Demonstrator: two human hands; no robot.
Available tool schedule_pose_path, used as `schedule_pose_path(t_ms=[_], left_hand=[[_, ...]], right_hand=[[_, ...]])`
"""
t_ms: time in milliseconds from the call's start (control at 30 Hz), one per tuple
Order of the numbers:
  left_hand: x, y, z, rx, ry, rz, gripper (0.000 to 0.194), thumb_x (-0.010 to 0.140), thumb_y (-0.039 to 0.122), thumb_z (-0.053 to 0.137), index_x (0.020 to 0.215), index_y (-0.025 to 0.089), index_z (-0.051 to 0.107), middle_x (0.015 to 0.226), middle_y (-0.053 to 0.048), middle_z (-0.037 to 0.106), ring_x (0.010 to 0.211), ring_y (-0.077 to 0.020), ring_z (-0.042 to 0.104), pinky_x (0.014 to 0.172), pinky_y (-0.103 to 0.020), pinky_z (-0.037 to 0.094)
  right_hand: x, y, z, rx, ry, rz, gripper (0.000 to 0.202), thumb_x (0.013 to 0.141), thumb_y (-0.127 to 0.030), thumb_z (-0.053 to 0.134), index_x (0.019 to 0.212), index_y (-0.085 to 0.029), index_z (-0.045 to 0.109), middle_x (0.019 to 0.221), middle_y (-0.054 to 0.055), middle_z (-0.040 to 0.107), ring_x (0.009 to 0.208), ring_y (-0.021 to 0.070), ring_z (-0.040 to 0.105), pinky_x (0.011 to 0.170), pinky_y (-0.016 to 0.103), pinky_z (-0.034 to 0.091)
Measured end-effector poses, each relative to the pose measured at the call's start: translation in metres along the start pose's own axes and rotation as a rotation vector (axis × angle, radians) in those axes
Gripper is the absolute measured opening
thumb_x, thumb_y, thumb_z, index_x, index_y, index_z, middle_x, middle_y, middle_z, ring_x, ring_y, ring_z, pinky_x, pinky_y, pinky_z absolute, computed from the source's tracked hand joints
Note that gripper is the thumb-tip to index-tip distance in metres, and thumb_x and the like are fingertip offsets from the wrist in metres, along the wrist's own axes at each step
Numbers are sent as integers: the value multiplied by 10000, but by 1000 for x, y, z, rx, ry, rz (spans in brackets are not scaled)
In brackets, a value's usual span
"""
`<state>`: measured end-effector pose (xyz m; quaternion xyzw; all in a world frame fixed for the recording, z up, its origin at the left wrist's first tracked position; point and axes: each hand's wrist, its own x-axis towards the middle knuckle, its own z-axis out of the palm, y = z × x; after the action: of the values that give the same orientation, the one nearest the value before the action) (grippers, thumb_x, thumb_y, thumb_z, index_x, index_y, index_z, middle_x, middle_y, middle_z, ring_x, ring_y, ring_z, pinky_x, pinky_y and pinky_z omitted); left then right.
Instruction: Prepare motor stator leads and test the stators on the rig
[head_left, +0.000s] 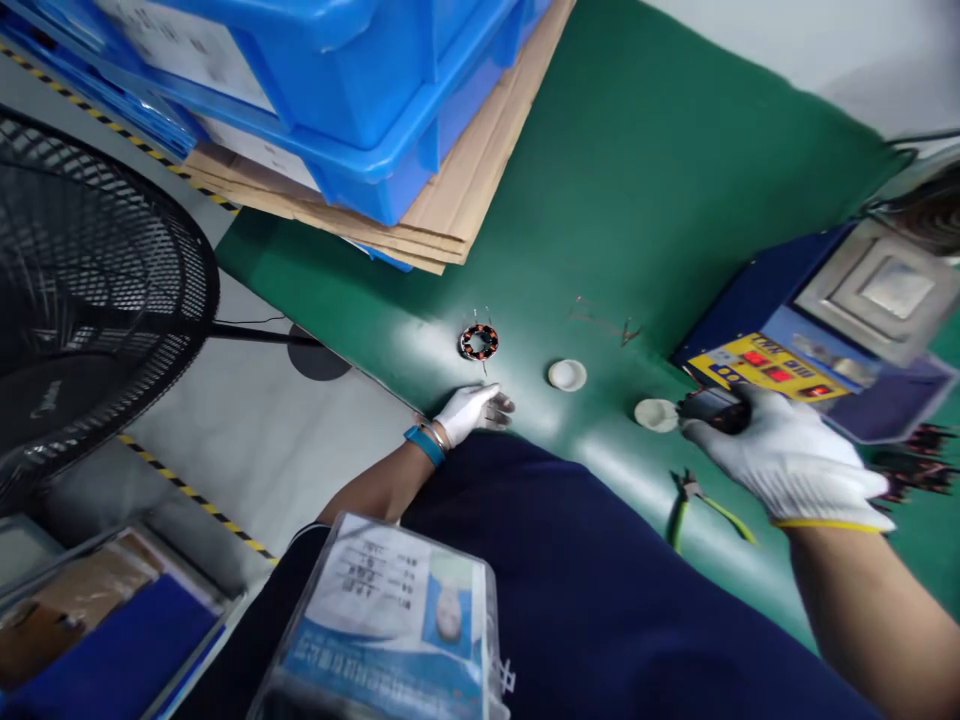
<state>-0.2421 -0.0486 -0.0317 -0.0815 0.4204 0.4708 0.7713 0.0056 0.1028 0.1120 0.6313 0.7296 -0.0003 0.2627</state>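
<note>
My left hand, in a white glove with darkened fingertips, rests at the near edge of the green table. Its fingers are stretched out and loosely apart, holding nothing. Just beyond it lies a wound motor stator, a ring with copper coils and thin wire ends sticking out. My right hand, also gloved, grips a dark, shiny stator between thumb and fingers, partly hidden by the glove. This one is held beside a small white cup, in front of a blue machine with a yellow panel.
Another white cup stands mid-table, with loose wire scraps behind it. Green-handled cutters lie below my right hand. More stators are piled at far right. Blue crates on cardboard occupy the back left; a black fan stands left.
</note>
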Motion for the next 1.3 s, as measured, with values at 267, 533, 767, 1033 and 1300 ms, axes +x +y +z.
schedule_pose_path(t_ms=[267, 533, 767, 1033, 1300], left_hand=[[-8, 8, 1, 25, -18, 2, 280, 941, 300, 548, 764, 91, 610, 759, -91, 684, 592, -161, 648, 642, -301, 528], [-9, 11, 2, 44, 2, 4, 337, 992, 249, 415, 774, 82, 611, 770, -115, 689, 599, -174, 642, 646, -303, 502], [-7, 12, 0, 23, 31, 5, 270, 985, 258, 429, 862, 90, 601, 780, -100, 696, 597, -176, 652, 634, -310, 527], [-4, 15, -2, 31, 57, 15, 220, 971, 299, 466, 1032, 108, 556, 782, -89, 698, 591, -185, 673, 600, -314, 543], [-5, 16, -2, 11, 67, 0, 254, 990, 311, 431, 1037, 100, 563, 802, -99, 698, 601, -186, 681, 601, -307, 546]], right_hand=[[-20, 7, 8, -184, -29, -74, 501, 860, -508, 511, 1241, -192, 582, 1032, 195, 548, 899, 354, 615, 603, 367, 436], [-4, 0, 27, -193, 1, -163, 351, 843, -368, 579, 1110, -142, 613, 996, 208, 528, 885, 376, 595, 632, 416, 467], [11, 41, 23, 210, 314, -201, 376, 711, -472, 697, 992, -234, 617, 932, 138, 498, 953, 436, 538, 729, 631, 416], [108, 104, -73, 367, 542, 22, 422, 593, -410, 854, 728, -180, 528, 1041, 211, 480, 1161, 540, 378, 820, 802, 251], [157, 95, -80, 108, 360, 8, 206, 678, -123, 702, 805, -140, 542, 1144, 225, 494, 1200, 451, 393, 862, 692, 329]])
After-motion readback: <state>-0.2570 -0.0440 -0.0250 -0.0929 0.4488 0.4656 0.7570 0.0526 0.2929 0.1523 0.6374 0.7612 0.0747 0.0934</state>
